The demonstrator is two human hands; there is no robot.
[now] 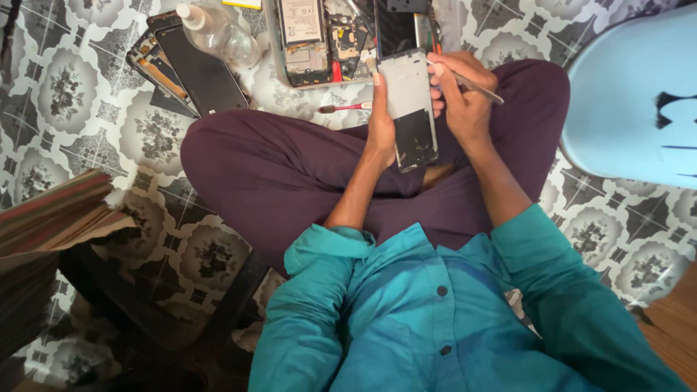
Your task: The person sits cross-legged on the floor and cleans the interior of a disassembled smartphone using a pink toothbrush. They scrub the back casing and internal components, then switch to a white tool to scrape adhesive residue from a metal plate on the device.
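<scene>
**Phone frame held over crossed legs**

The left hand (pixel 380 120) grips a phone frame (pixel 409 109) by its left edge, above the person's lap, thumb up along the side. The right hand (pixel 460 94) steadies the frame's right edge while clasping a thin metal tool (pixel 479 88). On the patterned floor (pixel 65 94) beyond the knees lie an opened phone (pixel 305 40), a dark screen panel (pixel 202 69), a clear bottle (pixel 218 30) and a red-handled brush (pixel 345 108).

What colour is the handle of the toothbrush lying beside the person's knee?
Red, or pinkish red, toothbrush, seen in the head view.
</scene>
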